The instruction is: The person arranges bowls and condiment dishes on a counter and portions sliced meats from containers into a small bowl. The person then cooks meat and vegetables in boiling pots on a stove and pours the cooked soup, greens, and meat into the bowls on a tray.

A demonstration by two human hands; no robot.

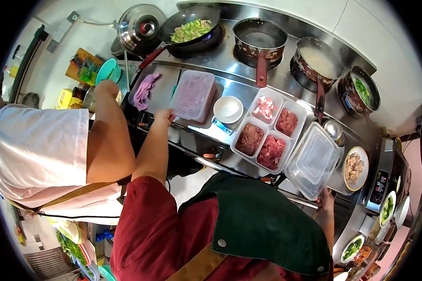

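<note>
My left hand (163, 117) is closed at the near left corner of a lidded plastic container (193, 96), whose contents look pinkish through the lid. Low at the right, my right hand (327, 200) is closed beside the counter edge, by the corner of a clear plastic lid (310, 161). Something thin and stick-like shows at its fingers, too small to name. Between the hands stand a white bowl (228, 109) and a white tray (253, 122) whose square compartments hold raw meat, some minced and some sliced.
A co-worker's hand (107, 89) reaches toward a teal bowl (109, 71) at left. Along the back stand a wok (190, 25) with green vegetables and several red-handled pans (260, 37). A purple cloth (146, 91) lies left; a plate of meat (355, 168) stands right.
</note>
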